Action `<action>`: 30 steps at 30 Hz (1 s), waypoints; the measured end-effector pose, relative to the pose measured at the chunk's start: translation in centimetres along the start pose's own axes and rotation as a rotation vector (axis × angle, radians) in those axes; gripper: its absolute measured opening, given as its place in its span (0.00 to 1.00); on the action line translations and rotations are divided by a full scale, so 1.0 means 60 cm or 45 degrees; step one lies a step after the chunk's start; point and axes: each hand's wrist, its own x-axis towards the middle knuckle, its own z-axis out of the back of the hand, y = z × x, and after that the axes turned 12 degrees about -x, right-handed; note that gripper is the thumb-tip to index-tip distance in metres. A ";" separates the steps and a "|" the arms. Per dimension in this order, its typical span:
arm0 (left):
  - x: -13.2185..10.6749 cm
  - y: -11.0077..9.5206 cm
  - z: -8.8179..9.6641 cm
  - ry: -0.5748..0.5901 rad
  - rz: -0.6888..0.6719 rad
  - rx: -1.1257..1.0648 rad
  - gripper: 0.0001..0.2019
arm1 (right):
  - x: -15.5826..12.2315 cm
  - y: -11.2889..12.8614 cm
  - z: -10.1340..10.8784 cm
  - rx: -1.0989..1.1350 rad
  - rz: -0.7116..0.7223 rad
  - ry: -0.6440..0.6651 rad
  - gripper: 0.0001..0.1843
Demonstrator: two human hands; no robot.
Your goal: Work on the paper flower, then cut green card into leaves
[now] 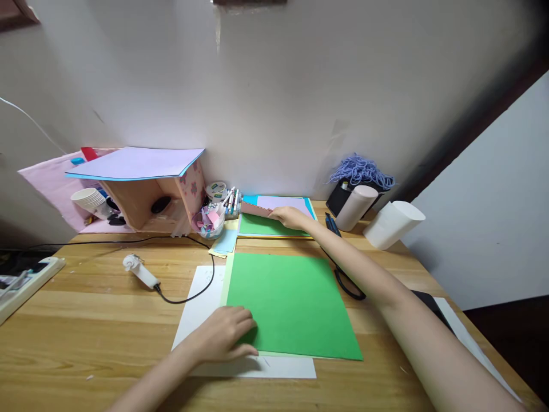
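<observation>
A large green paper sheet (295,303) lies flat on the wooden desk (86,320), on top of a pale yellow sheet and a white sheet (201,303). My left hand (225,335) rests on the green sheet's near left corner, its fingers curled loosely and pressed down. My right hand (291,217) reaches to the back of the desk, where it lifts several top sheets of a stack of coloured paper (274,224); a green sheet shows beneath the raised pink and lilac ones.
A white hot glue gun (140,271) with a black cable lies left of the sheets. At the back left stand a cardboard box (141,200), paper cups and a bowl of scraps (210,222). Markers, tape, rolled white paper (392,224), blue yarn (362,170) and a power strip (26,283) are around.
</observation>
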 end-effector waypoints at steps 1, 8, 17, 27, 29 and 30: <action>0.012 0.013 0.012 -0.031 0.018 -0.029 0.17 | -0.002 0.002 -0.004 -0.012 -0.016 -0.002 0.22; 0.169 0.183 0.093 -0.405 0.404 0.117 0.09 | -0.011 0.019 -0.019 -0.100 -0.091 0.015 0.17; 0.229 0.296 0.117 -0.232 0.338 0.084 0.19 | -0.008 0.012 -0.011 -0.144 -0.122 0.020 0.15; 0.229 0.313 0.118 -0.197 0.273 0.076 0.17 | -0.002 -0.005 -0.012 -0.084 -0.099 -0.003 0.16; 0.229 0.312 0.117 -0.199 0.265 0.088 0.14 | -0.002 -0.004 -0.013 -0.076 -0.101 -0.009 0.16; 0.229 0.311 0.117 -0.195 0.259 0.094 0.12 | -0.003 -0.004 -0.014 -0.072 -0.102 -0.011 0.17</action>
